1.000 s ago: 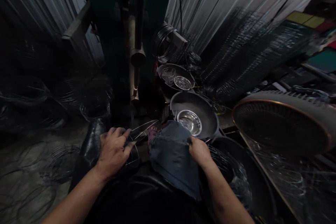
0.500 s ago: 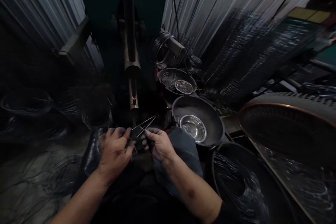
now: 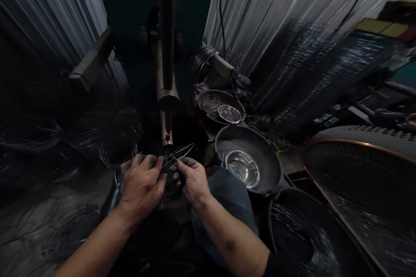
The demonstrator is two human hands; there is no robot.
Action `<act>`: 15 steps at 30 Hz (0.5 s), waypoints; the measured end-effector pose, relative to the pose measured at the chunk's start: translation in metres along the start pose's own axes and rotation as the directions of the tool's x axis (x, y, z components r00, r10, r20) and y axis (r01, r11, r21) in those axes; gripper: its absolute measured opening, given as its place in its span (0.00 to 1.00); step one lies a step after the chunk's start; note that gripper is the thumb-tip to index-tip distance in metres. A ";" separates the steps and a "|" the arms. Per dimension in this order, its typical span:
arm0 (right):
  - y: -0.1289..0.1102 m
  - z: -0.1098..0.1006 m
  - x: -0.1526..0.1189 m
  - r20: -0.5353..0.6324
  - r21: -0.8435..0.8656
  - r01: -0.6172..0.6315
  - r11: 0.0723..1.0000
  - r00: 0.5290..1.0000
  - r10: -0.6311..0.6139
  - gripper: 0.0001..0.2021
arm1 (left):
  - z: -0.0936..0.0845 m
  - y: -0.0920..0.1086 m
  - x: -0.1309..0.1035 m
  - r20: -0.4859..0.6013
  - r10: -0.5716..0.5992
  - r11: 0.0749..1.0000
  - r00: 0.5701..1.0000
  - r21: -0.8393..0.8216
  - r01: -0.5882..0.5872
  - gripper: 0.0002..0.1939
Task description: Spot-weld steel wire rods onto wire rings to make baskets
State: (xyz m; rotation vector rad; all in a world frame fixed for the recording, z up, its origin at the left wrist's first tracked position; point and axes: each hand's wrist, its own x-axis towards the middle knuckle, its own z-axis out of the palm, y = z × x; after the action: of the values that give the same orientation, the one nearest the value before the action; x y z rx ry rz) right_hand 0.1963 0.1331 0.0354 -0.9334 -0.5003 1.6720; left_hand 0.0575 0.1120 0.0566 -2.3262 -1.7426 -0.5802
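Note:
A bent piece of thin metal wire (image 3: 189, 149) spans the gap between my two hands, its pointed loop facing away from me. My left hand (image 3: 143, 181) is closed on the wire's left part, and the fingertips are partly hidden beneath it. Thumb and fingers of my right hand (image 3: 191, 177) pinch a short wire piece (image 3: 174, 160) where it crosses the bent one. Just beyond the wire stands a copper-coloured metal electrode (image 3: 167, 134) of a machine, with a dark vertical rod (image 3: 167, 30) above it.
On the right, a dark pan (image 3: 273, 160) holds a shiny steel bowl (image 3: 251, 171). Behind it another pan (image 3: 208, 93) carries a small metal dish (image 3: 229, 114) and wire grids. Wire bundles (image 3: 299, 233) fill a black basin, and a large round fan (image 3: 364, 173) stands beside it.
The view has tilted slightly, so the surroundings sit lower. The wire's loop now looks flatter and turned further right; both hands still hold on to the wires.

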 end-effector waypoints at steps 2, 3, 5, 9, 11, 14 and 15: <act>0.000 0.005 0.005 -0.012 0.019 0.023 1.000 1.000 -0.023 0.16 | -0.002 -0.002 0.007 0.029 -0.005 1.000 1.000 0.011 0.005 0.18; -0.001 0.008 0.007 -0.017 0.031 0.030 0.999 0.999 -0.029 0.16 | -0.003 -0.004 0.011 0.041 -0.008 1.000 0.999 0.014 0.008 0.18; -0.002 0.013 0.012 -0.027 0.055 0.035 0.998 0.999 -0.033 0.16 | -0.007 -0.007 0.020 0.067 -0.017 1.000 0.998 0.011 0.017 0.18; -0.009 0.025 0.021 -0.028 0.072 0.040 0.997 0.999 -0.038 0.14 | -0.016 -0.013 0.039 0.149 -0.037 0.999 0.988 -0.006 0.038 0.16; -0.014 0.031 0.025 -0.027 0.083 0.039 0.996 0.999 -0.037 0.13 | -0.021 -0.015 0.048 0.174 -0.041 0.999 0.984 -0.003 0.042 0.15; -0.018 0.037 0.030 -0.024 0.099 0.041 0.994 0.999 -0.039 0.11 | -0.028 -0.017 0.059 0.213 -0.053 0.999 0.976 0.007 0.053 0.14; -0.018 0.038 0.031 -0.024 0.101 0.042 0.994 0.999 -0.040 0.11 | -0.029 -0.017 0.062 0.229 -0.056 0.998 0.972 0.008 0.056 0.14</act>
State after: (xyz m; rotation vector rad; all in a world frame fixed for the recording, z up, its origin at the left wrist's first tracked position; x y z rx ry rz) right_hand 0.1746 0.1729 0.0617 -0.8609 -0.4137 1.6329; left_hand 0.0499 0.1607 0.1071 -2.4330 -1.9094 -0.3275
